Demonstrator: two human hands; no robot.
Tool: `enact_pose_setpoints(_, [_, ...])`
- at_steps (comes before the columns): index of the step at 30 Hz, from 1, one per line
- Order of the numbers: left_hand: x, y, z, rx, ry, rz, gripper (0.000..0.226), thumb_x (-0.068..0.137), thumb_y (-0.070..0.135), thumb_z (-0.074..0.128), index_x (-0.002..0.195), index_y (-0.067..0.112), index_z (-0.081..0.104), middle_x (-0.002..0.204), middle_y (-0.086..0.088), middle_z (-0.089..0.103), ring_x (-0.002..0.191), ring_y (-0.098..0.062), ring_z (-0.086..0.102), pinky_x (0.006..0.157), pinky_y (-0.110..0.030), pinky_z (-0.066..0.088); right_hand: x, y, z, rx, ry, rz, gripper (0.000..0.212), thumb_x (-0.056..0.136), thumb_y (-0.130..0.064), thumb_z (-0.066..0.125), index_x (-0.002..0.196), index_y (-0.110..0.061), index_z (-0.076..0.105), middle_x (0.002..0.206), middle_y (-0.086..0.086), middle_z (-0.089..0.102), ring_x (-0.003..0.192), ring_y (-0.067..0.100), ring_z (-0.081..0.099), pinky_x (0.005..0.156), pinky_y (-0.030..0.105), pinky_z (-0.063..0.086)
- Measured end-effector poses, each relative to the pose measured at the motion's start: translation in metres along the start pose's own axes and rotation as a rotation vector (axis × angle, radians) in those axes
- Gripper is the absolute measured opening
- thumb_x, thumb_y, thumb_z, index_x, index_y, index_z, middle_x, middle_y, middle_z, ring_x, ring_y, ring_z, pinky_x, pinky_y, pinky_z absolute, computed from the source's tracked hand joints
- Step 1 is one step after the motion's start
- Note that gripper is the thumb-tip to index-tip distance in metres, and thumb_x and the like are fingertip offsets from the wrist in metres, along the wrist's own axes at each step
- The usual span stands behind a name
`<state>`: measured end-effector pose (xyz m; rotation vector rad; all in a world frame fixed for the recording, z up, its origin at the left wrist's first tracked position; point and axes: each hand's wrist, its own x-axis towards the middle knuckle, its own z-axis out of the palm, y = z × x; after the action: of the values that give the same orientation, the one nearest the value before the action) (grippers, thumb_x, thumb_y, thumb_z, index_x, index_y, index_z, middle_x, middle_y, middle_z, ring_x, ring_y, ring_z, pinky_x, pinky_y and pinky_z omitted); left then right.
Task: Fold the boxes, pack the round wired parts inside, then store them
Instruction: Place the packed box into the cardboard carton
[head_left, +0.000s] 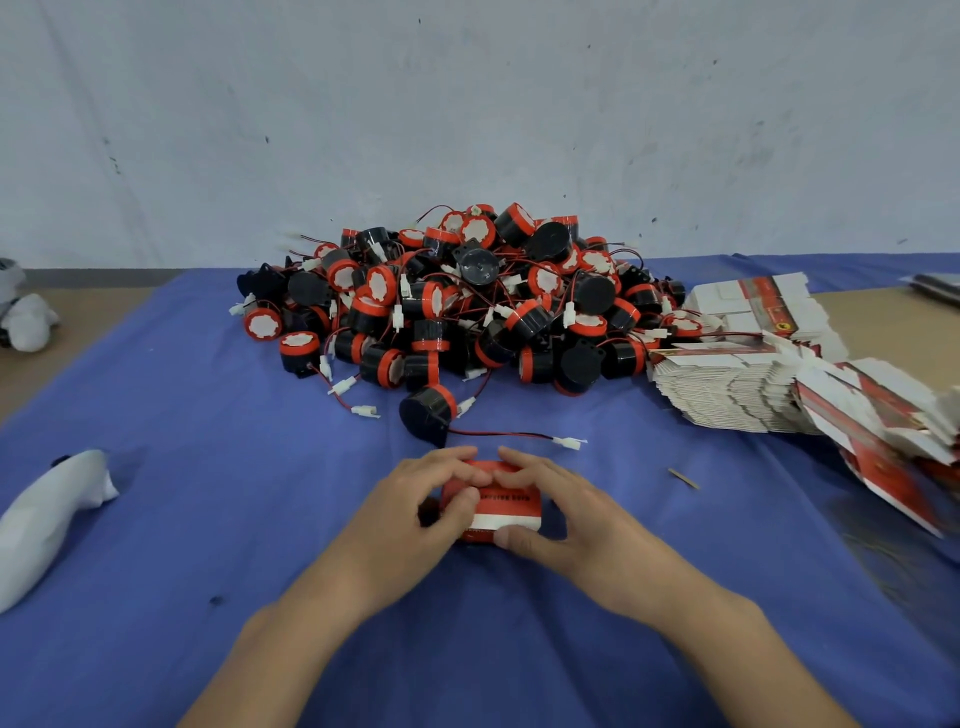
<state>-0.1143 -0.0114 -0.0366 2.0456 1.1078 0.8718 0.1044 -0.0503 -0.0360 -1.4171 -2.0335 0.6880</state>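
On the table (208, 519), my left grip (415, 514) and right grip (561, 514) curl round one box (506, 501); parts pile (467, 301) and flat boxes (727, 395) remain.

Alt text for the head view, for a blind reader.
A left hand and right hand grip a small red box on a blue cloth. Behind lies a heap of round wired parts, flat boxes stacked to its right.

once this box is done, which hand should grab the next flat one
Probably the right hand: the stack of flat boxes lies on its side. The left hand would have to cross over the box that both hands grip.
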Motion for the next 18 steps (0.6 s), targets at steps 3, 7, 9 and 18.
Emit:
enact_pose_setpoints(3, [-0.0025, -0.0028, -0.0050, 0.020, -0.067, 0.011, 0.028, 0.085, 0.055, 0.063, 0.112, 0.059, 0.061, 0.137, 0.044, 0.040, 0.127, 0.014, 0.040, 0.094, -0.010, 0.040, 0.0027, -0.0026, 0.0018, -0.036, 0.016, 0.004, 0.056, 0.095, -0.047, 0.065, 0.146, -0.037, 0.043, 0.140, -0.039, 0.043, 0.133, -0.012, 0.037, 0.108, 0.016, 0.036])
enact_pose_setpoints(7, [-0.0036, -0.0049, -0.0008, 0.143, -0.037, 0.087, 0.033, 0.078, 0.060, 0.056, 0.110, 0.057, 0.056, 0.141, 0.036, 0.037, 0.134, 0.016, 0.029, 0.102, -0.002, 0.027, 0.0057, -0.0054, 0.0013, -0.070, 0.034, -0.005, 0.052, 0.098, -0.040, 0.064, 0.145, -0.030, 0.045, 0.143, -0.030, 0.045, 0.133, -0.006, 0.040, 0.107, 0.013, 0.034])
enact_pose_setpoints(9, [-0.0044, -0.0049, 0.0021, 0.164, -0.005, 0.103, 0.033, 0.078, 0.063, 0.052, 0.111, 0.058, 0.054, 0.140, 0.037, 0.037, 0.133, 0.019, 0.028, 0.103, -0.001, 0.024, 0.0050, -0.0056, 0.0007, -0.044, 0.030, 0.001, 0.054, 0.099, -0.040, 0.063, 0.148, -0.030, 0.044, 0.143, -0.030, 0.046, 0.133, -0.008, 0.040, 0.106, 0.011, 0.034])
enact_pose_setpoints(18, [-0.0038, -0.0007, 0.0009, 0.077, 0.043, 0.101, 0.031, 0.087, 0.067, 0.043, 0.116, 0.076, 0.048, 0.134, 0.044, 0.045, 0.128, 0.015, 0.039, 0.098, -0.017, 0.044, 0.0015, -0.0055, 0.0010, 0.089, 0.027, -0.010, 0.037, 0.106, -0.044, 0.040, 0.141, -0.035, 0.046, 0.145, -0.025, 0.048, 0.133, -0.002, 0.045, 0.109, 0.029, 0.042])
